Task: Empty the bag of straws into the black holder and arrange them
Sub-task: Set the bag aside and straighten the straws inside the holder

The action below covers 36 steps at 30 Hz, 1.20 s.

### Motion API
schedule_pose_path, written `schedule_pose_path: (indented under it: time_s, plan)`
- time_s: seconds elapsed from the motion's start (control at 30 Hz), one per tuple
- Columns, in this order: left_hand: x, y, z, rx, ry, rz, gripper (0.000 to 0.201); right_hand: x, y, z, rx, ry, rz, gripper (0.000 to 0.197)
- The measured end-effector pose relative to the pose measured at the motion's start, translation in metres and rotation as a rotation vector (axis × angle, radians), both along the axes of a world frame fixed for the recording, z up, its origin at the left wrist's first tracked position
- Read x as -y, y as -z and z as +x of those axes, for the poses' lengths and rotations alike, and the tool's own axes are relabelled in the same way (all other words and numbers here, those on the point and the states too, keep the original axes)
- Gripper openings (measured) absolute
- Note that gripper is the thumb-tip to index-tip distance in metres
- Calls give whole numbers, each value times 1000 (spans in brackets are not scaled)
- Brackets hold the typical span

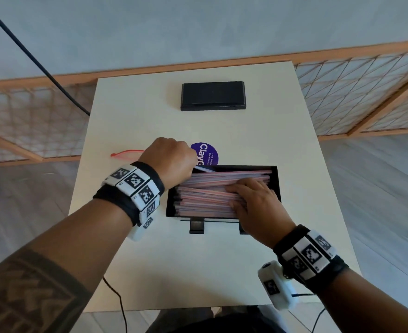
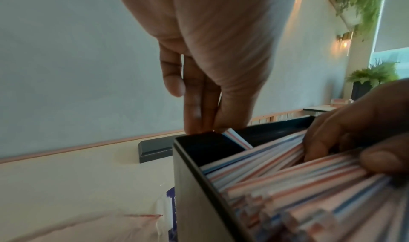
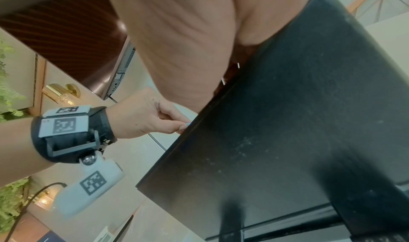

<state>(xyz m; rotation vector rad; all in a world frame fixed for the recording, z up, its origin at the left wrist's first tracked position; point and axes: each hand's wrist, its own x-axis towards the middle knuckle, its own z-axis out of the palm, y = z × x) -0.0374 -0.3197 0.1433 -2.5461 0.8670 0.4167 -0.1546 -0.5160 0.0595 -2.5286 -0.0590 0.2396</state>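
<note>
The black holder (image 1: 276, 181) stands mid-table, filled with red, white and blue striped straws (image 1: 203, 197) lying lengthwise. My left hand (image 1: 189, 164) is at the holder's far left corner, its fingertips (image 2: 199, 123) pinching the end of one straw (image 2: 238, 140) that sticks up there. My right hand (image 1: 242, 193) lies on the right half of the pile, fingers (image 2: 327, 137) spread over the straws and pressing them down. In the right wrist view only my palm (image 3: 188, 44) and the holder's outer wall (image 3: 287, 140) show. The emptied bag (image 1: 205, 153), with a purple label and red zip strip, lies flat behind the holder.
A black lid (image 1: 213, 96) lies near the table's far edge. The white table (image 1: 150, 272) is narrow, with edges close on both sides. A wooden lattice screen (image 1: 366, 92) stands behind. Thin cables (image 1: 118, 299) hang at the near edge.
</note>
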Motion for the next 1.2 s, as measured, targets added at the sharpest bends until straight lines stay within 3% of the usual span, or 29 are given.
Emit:
schedule_pose_path:
  time_s: [0.17, 0.33, 0.43, 0.53, 0.63, 0.77, 0.87, 0.93, 1.07, 1.2]
  plan:
    - [-30, -13, -3, 68, -115, -166, 25, 0, 0, -3, 59, 15, 45, 32]
    - [-95, -32, -14, 229, -177, -548, 22, 7, -17, -6, 252, 39, 138, 17]
    - [-104, -30, -30, 177, -264, -777, 9, 11, -36, 2, 353, 57, 164, 18]
    - [-87, 5, -39, 31, -291, -769, 22, 12, -46, 13, 388, 8, 124, 18]
    - [-69, 42, -45, -76, -369, -826, 43, 12, -47, 27, 227, -133, 36, 34]
    - [-47, 64, -62, 46, -573, -1323, 26, 11, -49, 42, -53, -324, -221, 74]
    - [-29, 71, -76, -46, -829, -1662, 32, 7, -54, 47, -80, -351, -324, 82]
    - [-20, 76, -84, -107, -890, -1801, 39, 6, -53, 45, -98, -357, -397, 82]
    - [-12, 83, -90, -88, -787, -1737, 56, 3, -34, 41, -183, -368, -494, 88]
    - [-9, 90, -85, -39, -655, -1536, 55, -1, -16, 45, -213, -344, -498, 76]
